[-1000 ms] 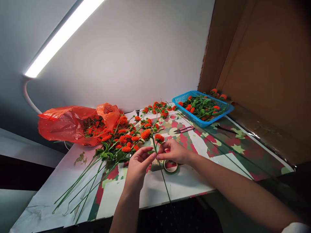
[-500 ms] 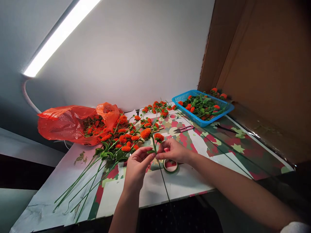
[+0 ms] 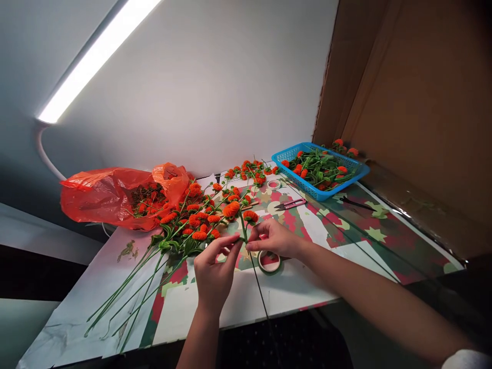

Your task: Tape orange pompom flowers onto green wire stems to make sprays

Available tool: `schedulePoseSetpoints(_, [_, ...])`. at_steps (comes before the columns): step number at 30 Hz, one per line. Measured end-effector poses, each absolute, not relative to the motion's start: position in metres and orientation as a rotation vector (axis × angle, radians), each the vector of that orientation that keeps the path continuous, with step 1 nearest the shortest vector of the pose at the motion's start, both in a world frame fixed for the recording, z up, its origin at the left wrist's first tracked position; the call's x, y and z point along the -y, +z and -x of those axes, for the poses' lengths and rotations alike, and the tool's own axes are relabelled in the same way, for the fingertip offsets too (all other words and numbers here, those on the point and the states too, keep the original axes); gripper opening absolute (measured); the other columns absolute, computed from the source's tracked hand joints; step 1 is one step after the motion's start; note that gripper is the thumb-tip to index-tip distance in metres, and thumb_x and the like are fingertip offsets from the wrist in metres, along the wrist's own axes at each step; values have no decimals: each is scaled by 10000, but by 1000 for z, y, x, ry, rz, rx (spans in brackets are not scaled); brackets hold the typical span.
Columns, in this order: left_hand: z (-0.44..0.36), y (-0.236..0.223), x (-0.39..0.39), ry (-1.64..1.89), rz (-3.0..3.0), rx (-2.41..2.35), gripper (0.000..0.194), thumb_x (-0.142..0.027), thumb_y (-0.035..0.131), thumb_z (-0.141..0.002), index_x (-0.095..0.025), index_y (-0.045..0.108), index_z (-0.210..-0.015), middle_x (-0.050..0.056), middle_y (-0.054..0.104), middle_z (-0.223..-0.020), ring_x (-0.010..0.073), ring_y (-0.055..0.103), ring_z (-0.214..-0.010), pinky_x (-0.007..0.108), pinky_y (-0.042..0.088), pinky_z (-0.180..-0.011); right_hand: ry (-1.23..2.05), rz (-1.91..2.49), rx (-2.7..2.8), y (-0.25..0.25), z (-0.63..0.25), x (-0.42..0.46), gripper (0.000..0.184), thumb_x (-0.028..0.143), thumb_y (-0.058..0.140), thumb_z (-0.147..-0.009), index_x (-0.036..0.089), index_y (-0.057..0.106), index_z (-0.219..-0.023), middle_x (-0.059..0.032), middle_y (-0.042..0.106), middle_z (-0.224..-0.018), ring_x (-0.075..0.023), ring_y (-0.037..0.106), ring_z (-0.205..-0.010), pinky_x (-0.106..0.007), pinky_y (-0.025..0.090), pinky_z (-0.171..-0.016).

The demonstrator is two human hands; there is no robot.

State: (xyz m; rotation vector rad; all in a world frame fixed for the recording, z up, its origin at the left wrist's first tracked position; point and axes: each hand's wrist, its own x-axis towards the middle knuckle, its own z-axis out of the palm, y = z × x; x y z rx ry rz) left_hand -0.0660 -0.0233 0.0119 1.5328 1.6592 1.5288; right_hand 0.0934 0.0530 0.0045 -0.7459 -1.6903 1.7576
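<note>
My right hand (image 3: 273, 238) pinches the green stem of an artificial flower spray (image 3: 231, 209) between thumb and fingers. The spray has two fuzzy orange heads above my fingers, and its thin dark stem wire slants down past the table edge. My left hand (image 3: 217, 266) is closed at the fingertips on the same stem, just beside my right thumb; a small green leaf there is mostly covered by the fingers. Below my right hand, a roll of green tape (image 3: 280, 265) lies on the table.
Finished-looking orange flower stems (image 3: 200, 236) lie in a bunch at left, near a red plastic bag (image 3: 103, 197) of flowers. A blue basket (image 3: 325, 195) of flowers stands back right. Pink-handled snips (image 3: 295, 203) and a whitish tape roll (image 3: 274, 188) lie mid-table; a lamp (image 3: 96, 61) hangs above.
My left hand has shifted slightly left and up, its thumb and finger now closing over the small leaf. My right hand and the spray have barely moved.
</note>
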Motion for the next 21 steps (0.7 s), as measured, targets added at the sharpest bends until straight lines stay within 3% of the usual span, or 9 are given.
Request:
schedulePoseSetpoints(8, [62,24,22,1569,-1535,-1667,127,-228,730,-646,-236,734,-772,28,671,-698,166,577,-639,259,454,-626,1769,723,1673,3,-92,-53,301,393,748,-629,123,625,-680,14,547,-613,-90,469,-569,-225,358,-534])
schedulePoseSetpoints(13, [54,13,27,1541,-1265,-1541,209,-283,708,-679,-190,683,-864,52,684,-812,174,607,-709,245,474,-600,1757,674,1658,5,-92,-53,290,381,743,-634,123,617,-670,20,541,-608,-86,465,-572,-217,352,-528])
schedulePoseSetpoints(21, [33,4,39,1365,-1057,-1352,174,-312,683,-720,-150,697,-781,32,661,-655,124,577,-573,218,450,-546,1803,626,1581,2,-91,-55,272,366,735,-651,115,631,-672,11,566,-610,-95,504,-584,-226,384,-558])
